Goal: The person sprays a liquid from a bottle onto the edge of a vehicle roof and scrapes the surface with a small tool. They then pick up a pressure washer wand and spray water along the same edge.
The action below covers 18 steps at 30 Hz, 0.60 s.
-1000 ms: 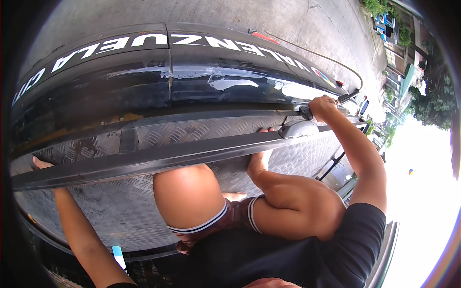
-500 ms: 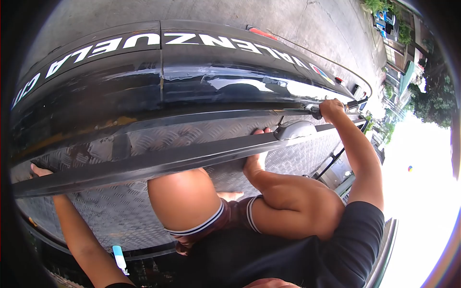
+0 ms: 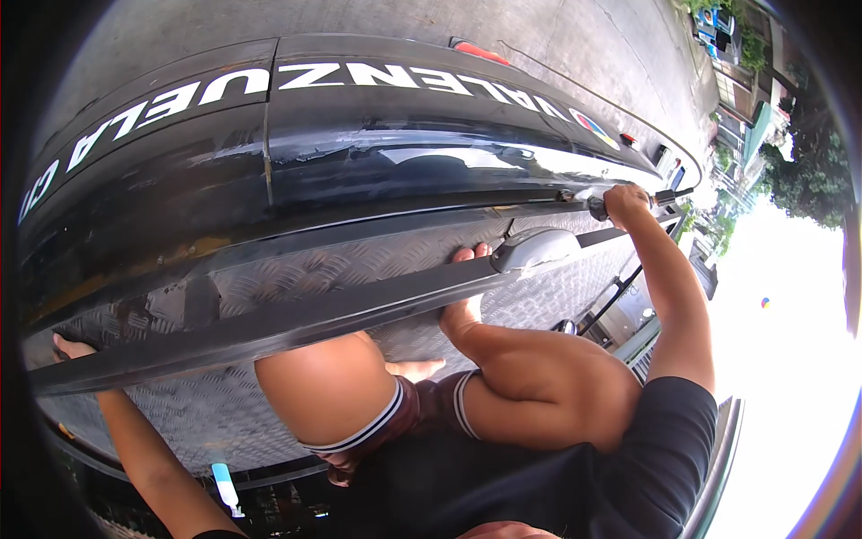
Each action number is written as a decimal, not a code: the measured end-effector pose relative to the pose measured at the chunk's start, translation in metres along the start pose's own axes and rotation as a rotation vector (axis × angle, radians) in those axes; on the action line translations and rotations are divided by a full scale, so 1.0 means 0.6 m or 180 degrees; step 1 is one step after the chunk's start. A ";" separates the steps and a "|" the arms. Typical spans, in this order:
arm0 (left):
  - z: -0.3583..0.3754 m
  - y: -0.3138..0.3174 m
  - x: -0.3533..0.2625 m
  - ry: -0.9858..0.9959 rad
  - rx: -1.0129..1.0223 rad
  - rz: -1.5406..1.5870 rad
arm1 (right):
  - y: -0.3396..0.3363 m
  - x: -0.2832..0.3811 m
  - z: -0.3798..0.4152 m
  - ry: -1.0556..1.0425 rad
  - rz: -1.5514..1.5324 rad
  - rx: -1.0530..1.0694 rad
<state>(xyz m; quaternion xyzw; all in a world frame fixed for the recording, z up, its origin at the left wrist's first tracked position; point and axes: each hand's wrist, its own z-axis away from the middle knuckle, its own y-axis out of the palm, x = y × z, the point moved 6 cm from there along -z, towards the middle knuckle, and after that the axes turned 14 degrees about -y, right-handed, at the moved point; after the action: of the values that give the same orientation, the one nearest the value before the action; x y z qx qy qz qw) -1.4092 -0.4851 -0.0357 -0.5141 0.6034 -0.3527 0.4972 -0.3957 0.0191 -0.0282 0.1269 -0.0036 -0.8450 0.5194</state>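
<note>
My right hand (image 3: 626, 205) is closed around a small dark tool (image 3: 597, 209) at the edge of the glossy black panel (image 3: 359, 184). A thin hose or cable (image 3: 690, 160) curves away from the tool's far end. At the far left, my left hand (image 3: 74, 348) rests by the metal tread plate (image 3: 314, 265), behind the dark bar (image 3: 269, 332). Its fingers look apart and hold nothing visible, though the bar hides the wrist. A grey rounded fitting (image 3: 539, 250) sits on the bar.
White lettering (image 3: 386, 75) runs along the black panel, above my hands. Bare feet (image 3: 462, 310) stand on the tread plate. A blue-and-white bottle (image 3: 224, 485) is near my left forearm. A red object (image 3: 480, 50) lies beyond the panel on concrete ground (image 3: 404, 22).
The view has shifted slightly, so the panel lettering and grey fitting sit further left. My right hand still grips the tool and appears slightly further right and lower.
</note>
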 end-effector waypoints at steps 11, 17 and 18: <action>-0.012 0.009 0.011 -0.0019 -0.0026 0.0085 | 0.007 -0.031 -0.014 0.0074 -0.1104 -0.0204; -0.006 0.008 0.008 0.0013 0.0158 0.0143 | -0.001 -0.031 -0.029 0.0138 -0.1018 -0.0283; -0.005 0.008 0.004 0.0023 0.0144 0.0095 | -0.001 -0.030 -0.030 0.0172 -0.1025 -0.0296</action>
<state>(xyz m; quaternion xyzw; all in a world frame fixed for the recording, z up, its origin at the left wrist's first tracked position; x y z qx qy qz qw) -1.4133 -0.4867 -0.0401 -0.4923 0.6047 -0.3606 0.5118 -0.3843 0.0374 -0.0419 0.1244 0.0699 -0.9129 0.3825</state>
